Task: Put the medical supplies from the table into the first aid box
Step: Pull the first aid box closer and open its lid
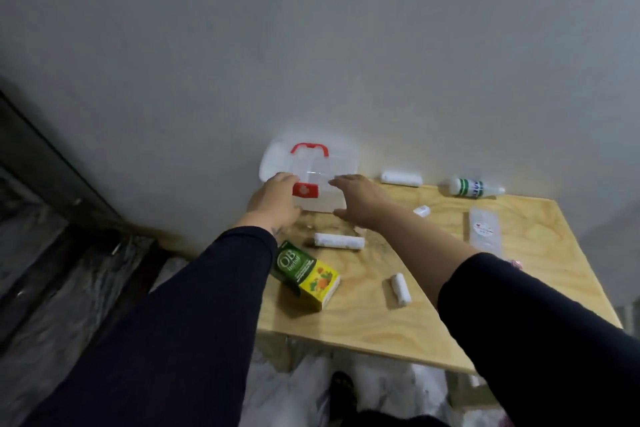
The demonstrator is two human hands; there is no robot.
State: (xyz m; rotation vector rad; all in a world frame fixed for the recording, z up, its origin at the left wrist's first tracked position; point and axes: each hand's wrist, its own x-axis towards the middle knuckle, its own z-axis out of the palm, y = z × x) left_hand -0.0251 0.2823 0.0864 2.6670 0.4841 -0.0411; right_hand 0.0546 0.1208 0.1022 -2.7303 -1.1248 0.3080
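Observation:
A clear plastic first aid box (320, 206) with a red latch stands at the table's far left corner, its lid (311, 159) with a red handle raised against the wall. My left hand (277, 201) grips the box's left side. My right hand (360, 199) rests against its right side, fingers spread. On the wooden table (398, 329) lie a green-and-yellow medicine carton (306, 274), a white bandage roll (339, 241) in front of the box, a smaller roll (401, 289), another roll (401, 178) by the wall, a white bottle with a green label (472, 188) and a clear packet (485, 227).
A small white item (421, 210) lies right of my right wrist. The grey wall (311, 62) runs right behind the table. A dark frame (52, 166) and plastic-covered floor (69, 270) are at the left; the table's front edge is close to me.

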